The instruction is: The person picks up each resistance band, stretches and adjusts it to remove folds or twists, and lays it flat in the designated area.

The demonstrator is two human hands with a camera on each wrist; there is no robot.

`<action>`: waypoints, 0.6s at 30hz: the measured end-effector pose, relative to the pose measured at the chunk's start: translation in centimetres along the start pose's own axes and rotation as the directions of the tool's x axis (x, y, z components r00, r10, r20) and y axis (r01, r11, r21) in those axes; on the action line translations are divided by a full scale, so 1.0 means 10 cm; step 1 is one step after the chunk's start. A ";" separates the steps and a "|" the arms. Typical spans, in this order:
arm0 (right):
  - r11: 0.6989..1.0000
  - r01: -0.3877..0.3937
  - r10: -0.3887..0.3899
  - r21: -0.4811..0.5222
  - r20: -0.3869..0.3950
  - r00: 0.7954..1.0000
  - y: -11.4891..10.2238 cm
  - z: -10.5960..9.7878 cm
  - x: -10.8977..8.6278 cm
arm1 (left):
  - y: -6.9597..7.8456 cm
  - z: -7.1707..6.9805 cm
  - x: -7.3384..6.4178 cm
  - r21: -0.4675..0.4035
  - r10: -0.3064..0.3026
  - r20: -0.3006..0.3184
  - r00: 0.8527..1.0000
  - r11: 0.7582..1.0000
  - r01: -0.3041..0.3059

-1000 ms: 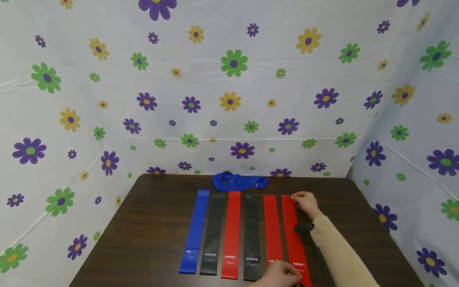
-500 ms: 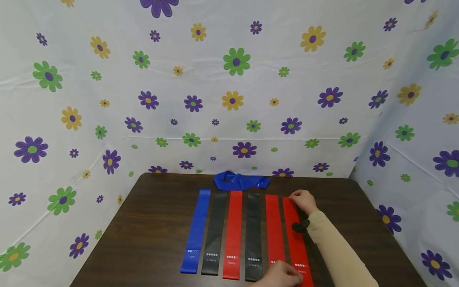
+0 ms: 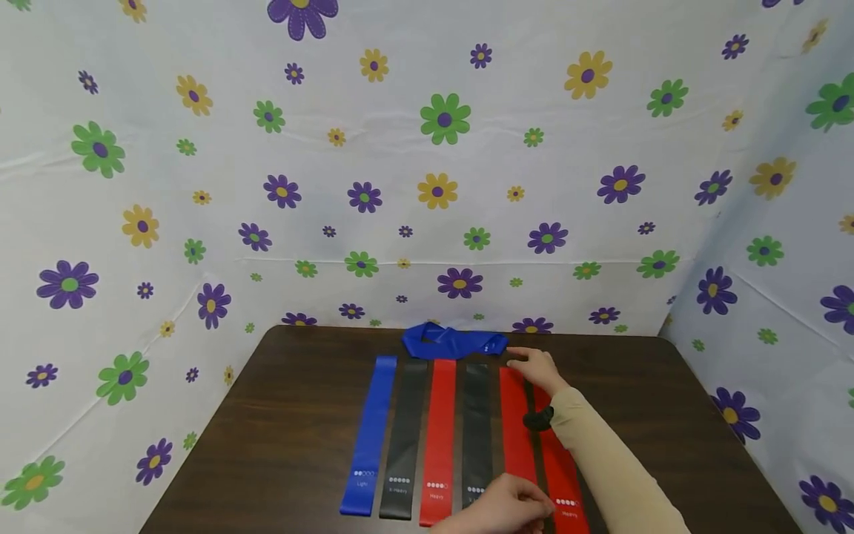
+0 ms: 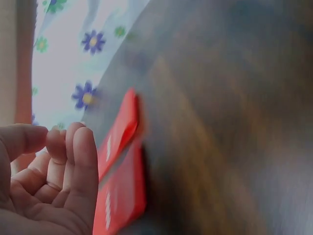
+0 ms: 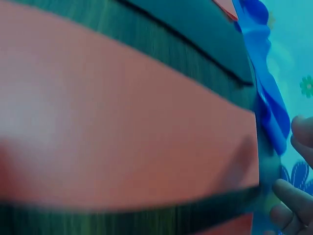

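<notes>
My right hand (image 3: 539, 368) is over the far ends of two red resistance bands, its fingers pointing left toward a crumpled blue resistance band (image 3: 460, 345). In the right wrist view, its thumb and fingers stand apart with nothing between them, close to the blue band (image 5: 274, 107). Below them lies a flat red band (image 5: 146, 127). My left hand (image 3: 507, 506) hovers at the near ends of the bands. The left wrist view shows its fingers loosely bent and holding nothing, beside the ends of two red bands (image 4: 122, 196). The rightmost red band (image 3: 563, 475) reads "Heavy".
Further left, a blue "Light" band (image 3: 369, 437), a black "X-Heavy" band (image 3: 403, 437), a red "Heavy" band (image 3: 438, 437) and another black band (image 3: 477, 423) lie side by side. They rest on a dark wooden table (image 3: 280, 423). Flowered cloth (image 3: 373, 148) surrounds it.
My right hand has let go of the rightmost red band's far end and moved left toward the crumpled blue band. The left hand has left that band's near end and shifted slightly left.
</notes>
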State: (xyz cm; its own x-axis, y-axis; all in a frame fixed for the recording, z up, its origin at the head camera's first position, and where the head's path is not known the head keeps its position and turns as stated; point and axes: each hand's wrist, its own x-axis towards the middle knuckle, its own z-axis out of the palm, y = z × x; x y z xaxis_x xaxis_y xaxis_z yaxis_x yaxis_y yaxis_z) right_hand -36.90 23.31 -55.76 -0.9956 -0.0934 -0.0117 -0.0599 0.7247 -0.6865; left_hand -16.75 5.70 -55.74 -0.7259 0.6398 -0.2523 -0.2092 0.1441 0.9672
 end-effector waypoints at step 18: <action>0.998 -0.009 0.008 0.054 0.025 1.000 -0.25 0.27 0.20 | 0.11 -1.00 0.00 -0.107 0.014 -0.202 0.979 0.994 -0.037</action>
State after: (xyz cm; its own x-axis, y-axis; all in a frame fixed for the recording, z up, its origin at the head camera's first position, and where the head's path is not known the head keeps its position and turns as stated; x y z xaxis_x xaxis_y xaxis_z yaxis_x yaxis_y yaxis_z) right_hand -38.59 19.49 -56.06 -0.9939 -0.1049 -0.0352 -0.0469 0.6873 -0.7249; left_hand -23.55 -1.74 -54.92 -0.8460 0.4764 -0.2392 -0.2516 0.0387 0.9670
